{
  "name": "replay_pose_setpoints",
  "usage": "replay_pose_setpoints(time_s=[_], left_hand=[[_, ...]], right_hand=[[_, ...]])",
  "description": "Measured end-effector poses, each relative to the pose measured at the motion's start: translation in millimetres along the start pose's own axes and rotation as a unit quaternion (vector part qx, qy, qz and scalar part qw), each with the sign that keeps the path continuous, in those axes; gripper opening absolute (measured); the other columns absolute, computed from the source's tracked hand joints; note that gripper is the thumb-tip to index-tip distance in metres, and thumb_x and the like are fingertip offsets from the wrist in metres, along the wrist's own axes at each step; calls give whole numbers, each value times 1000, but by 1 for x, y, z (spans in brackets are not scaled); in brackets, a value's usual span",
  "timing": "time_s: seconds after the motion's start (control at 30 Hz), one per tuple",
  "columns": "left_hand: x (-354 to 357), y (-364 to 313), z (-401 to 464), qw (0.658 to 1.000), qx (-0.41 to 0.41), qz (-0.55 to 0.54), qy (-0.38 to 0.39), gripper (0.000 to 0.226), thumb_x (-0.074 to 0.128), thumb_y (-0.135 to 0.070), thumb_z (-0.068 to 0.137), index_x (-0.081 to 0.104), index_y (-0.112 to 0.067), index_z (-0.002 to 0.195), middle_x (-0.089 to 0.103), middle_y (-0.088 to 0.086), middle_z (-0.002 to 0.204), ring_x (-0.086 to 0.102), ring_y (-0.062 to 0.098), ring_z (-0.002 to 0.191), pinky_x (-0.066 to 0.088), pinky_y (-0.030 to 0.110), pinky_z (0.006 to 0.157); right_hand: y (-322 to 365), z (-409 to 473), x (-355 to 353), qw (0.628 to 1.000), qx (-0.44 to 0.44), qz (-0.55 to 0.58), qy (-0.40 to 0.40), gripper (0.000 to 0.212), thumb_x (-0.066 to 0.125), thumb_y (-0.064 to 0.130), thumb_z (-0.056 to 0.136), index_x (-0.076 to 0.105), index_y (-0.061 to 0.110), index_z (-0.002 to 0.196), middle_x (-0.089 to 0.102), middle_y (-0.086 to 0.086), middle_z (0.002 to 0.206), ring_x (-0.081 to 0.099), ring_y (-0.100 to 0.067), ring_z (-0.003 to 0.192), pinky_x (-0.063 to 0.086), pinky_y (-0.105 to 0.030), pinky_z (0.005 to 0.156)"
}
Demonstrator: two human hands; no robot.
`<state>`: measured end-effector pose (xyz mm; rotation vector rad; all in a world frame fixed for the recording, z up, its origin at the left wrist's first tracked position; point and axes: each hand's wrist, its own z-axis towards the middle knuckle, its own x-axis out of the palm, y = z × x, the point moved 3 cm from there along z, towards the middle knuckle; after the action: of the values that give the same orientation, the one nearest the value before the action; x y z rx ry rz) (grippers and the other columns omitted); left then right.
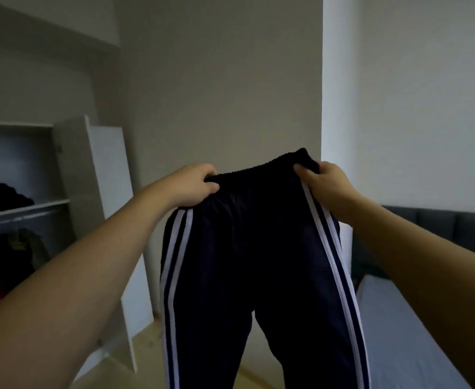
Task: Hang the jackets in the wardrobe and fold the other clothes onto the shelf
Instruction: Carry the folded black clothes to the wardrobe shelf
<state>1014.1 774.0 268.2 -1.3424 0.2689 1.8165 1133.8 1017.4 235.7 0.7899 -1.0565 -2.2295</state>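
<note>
— Up in the air, in front of the wall, hang the dark pants (258, 262) with white stripes down the sides. What should happen with them?

— They are not a jacket, so I think they get folded and go on the shelf (25, 209) in the wardrobe (70, 175) on the left. A dark pile of clothes (3, 196) sits there already.

— How do you fold them well?

— Bring the two top corners together so one leg lies on the other and the stripes line up. Then lay them on something flat, maybe the bed (415, 327) on the right, and fold them up from the bottom. Smooth them so there are no bumps.

— How are the hands holding them?

— The left hand (195, 185) grips the left end of the stretchy top band. Its fingers curl over the cloth. The right hand (324, 182) pinches the right end, thumb in front and fingers behind.

— And the arms?

— Both arms reach out forward, nearly straight, with the hands well apart. That pulls the band wide, so the legs drop down loose, out of view at the bottom.

— Could anything go wrong?

— The cloth looks slippery, so the legs may slide apart if the fold is rushed.
</note>
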Motion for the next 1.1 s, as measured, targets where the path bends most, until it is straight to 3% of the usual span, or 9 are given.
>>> replay_pose_setpoints(time_s=[0.1,0.2,0.37,0.53,0.67,0.77,0.87,0.97,1.1], left_hand=[[-16,-17,-10,999,30,-22,36,20,47,-20,98,37,-34,108,52,8,79,47,21,64,42,36,61],[-34,-24,-20,995,26,-79,58,22,39,-11,100,47,-31,101,42,9,74,36,20,61,32,31,53],[-52,-19,-26,976,-39,-202,70,33,37,2,90,65,-14,82,52,10,74,43,15,52,33,24,48],[-51,-19,-33,935,-55,-339,86,50,28,11,75,71,-6,94,66,9,86,60,12,62,50,22,52],[-44,-25,-36,939,-6,-332,84,33,46,15,88,67,-2,105,69,14,93,68,20,77,59,26,66],[-44,-33,-32,973,50,-226,5,11,64,-8,90,70,-16,95,66,-5,79,59,8,71,51,21,68],[-49,-37,-25,989,78,-71,-102,6,68,-38,87,66,-33,89,53,-8,103,45,10,102,38,29,92],[-51,-41,-23,984,69,-65,-150,14,62,-44,89,64,-30,90,62,-7,104,51,20,111,36,42,104],[-50,-49,-18,978,57,-62,-193,18,62,-49,86,63,-31,88,66,-9,100,52,17,110,22,33,89]], right_hand=[[16,10,1,999,23,37,-2,33,57,36,94,65,6,106,66,-10,91,64,-25,84,55,-46,87],[28,12,1,1000,12,28,7,26,57,26,95,62,10,114,68,-8,97,66,-27,90,54,-44,89],[52,3,1,993,-40,-78,77,8,59,27,93,64,21,93,70,-6,90,68,-24,85,56,-38,78],[68,-6,5,985,-100,-80,115,30,54,13,94,42,34,112,68,-6,90,58,-15,64,51,-28,59],[84,-13,15,959,-194,-154,135,38,39,-6,85,44,31,86,48,0,68,37,-11,50,34,-16,42],[88,-15,22,959,-176,-166,149,40,35,-10,76,55,20,59,43,5,54,34,-13,48,28,-15,40],[88,-17,19,974,-128,-88,167,37,40,2,86,66,19,65,52,9,56,44,-12,54,38,-19,54],[88,-19,18,966,-100,-20,236,15,55,31,82,69,26,83,67,16,80,60,-6,84,43,-27,85],[85,-22,19,949,-85,-62,296,63,70,66,66,61,24,113,68,7,105,65,-8,99,50,-26,90]])
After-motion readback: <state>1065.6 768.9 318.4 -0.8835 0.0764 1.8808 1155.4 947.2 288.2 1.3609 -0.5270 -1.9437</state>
